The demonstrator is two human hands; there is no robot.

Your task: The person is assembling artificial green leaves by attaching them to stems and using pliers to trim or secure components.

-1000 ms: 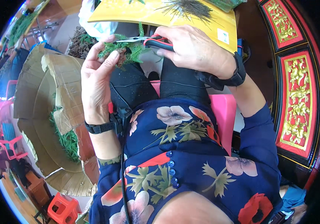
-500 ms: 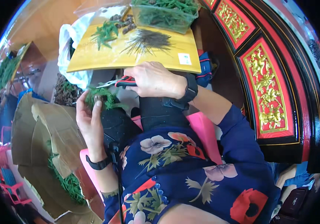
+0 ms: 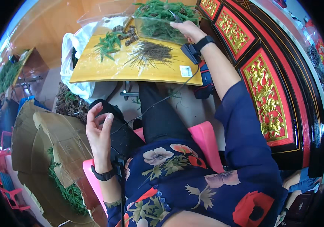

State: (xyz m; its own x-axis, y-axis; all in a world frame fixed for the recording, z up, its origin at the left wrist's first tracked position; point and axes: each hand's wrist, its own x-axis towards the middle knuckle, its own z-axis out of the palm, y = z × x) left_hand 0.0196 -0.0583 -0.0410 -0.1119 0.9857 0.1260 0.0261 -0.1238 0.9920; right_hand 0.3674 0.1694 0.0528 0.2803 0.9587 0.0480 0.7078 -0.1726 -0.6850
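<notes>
My right hand (image 3: 189, 31) is raised over the front right of a clear plastic bin (image 3: 156, 33), closed around a pair of pliers (image 3: 175, 16). Only the jaws show past the fingers; the handles are hidden by my hand. Artificial green pine sprigs (image 3: 152, 13) with some brown cones fill the bin, and the jaws point in among them. Down by my lap, my left hand (image 3: 99, 132) is held up with curved fingers apart, and nothing is in it.
On the yellow board (image 3: 88, 70) lie a green sprig (image 3: 108, 46), brown pine cones (image 3: 128, 36) and a heap of thin dark wires (image 3: 150, 55). A torn cardboard box (image 3: 37, 151) with greenery stands at my left. Carved red-and-gold panels (image 3: 269, 98) line the right.
My right hand has moved with the pliers from near my left hand up to the bin. The green sprig with a cone is gone from my left hand, which has dropped slightly.
</notes>
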